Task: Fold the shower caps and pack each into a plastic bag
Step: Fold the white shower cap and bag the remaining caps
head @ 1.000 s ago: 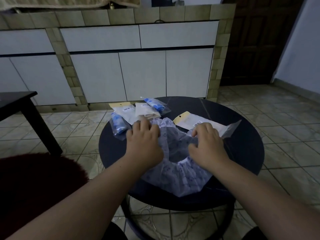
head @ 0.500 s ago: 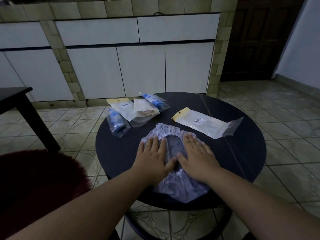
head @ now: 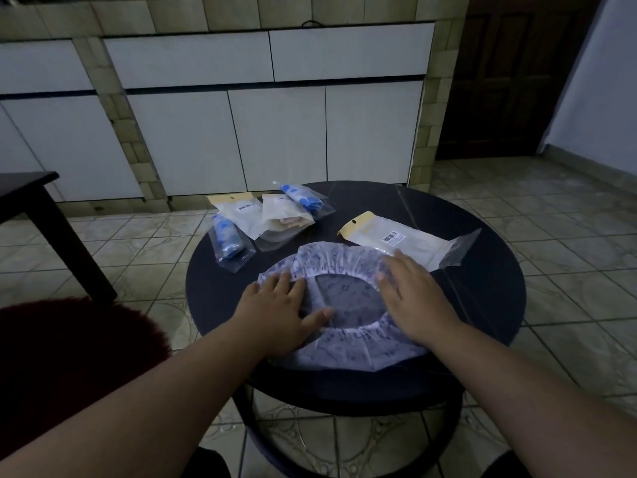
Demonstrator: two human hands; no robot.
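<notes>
Since half a second ago I've slid both hands apart: my left hand [head: 275,313] now lies flat on the left rim of the shower cap [head: 339,267], my right hand [head: 415,298] flat on its right rim, each grip fully open, fingers straight, pressing and clasping nothing. The cap is spread wider into a round ring on the near half of the round dark bench [head: 482,305], pale with a bluish print, ruffled elastic edge, dark centre showing. An empty plastic bag [head: 410,241] lies just beyond my right hand
</notes>
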